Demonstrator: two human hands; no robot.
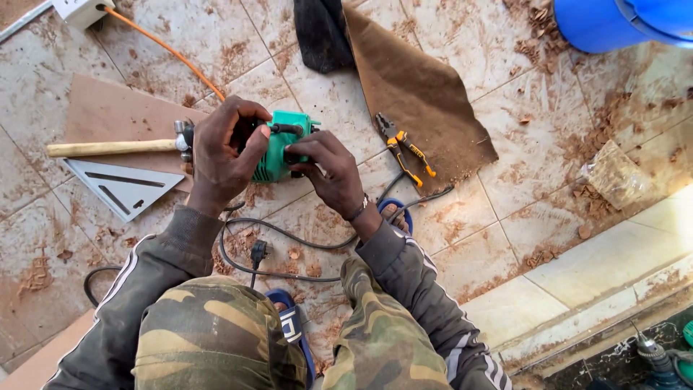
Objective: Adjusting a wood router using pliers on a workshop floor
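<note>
Green power tool (pixel 278 148) on the tiled floor (pixel 505 115) above the knees, left hand (pixel 224 148) wrapped around its body, right hand (pixel 325 167) pinching its front end, hammer (pixel 119 146) and pliers (pixel 401 148) lying beside, black cord (pixel 289 238) looping below

A green plastic power tool (pixel 278 148), smooth and faintly glossy, sits above dusty glazed floor tiles (pixel 520 108). Nearby lie a pale wooden-handled hammer (pixel 115 147), a matt grey metal square (pixel 123 186), steel pliers (pixel 401 148) with orange grips, rough brown cloth (pixel 426 94) and a glossy blue plastic bucket (pixel 613 22).
</note>
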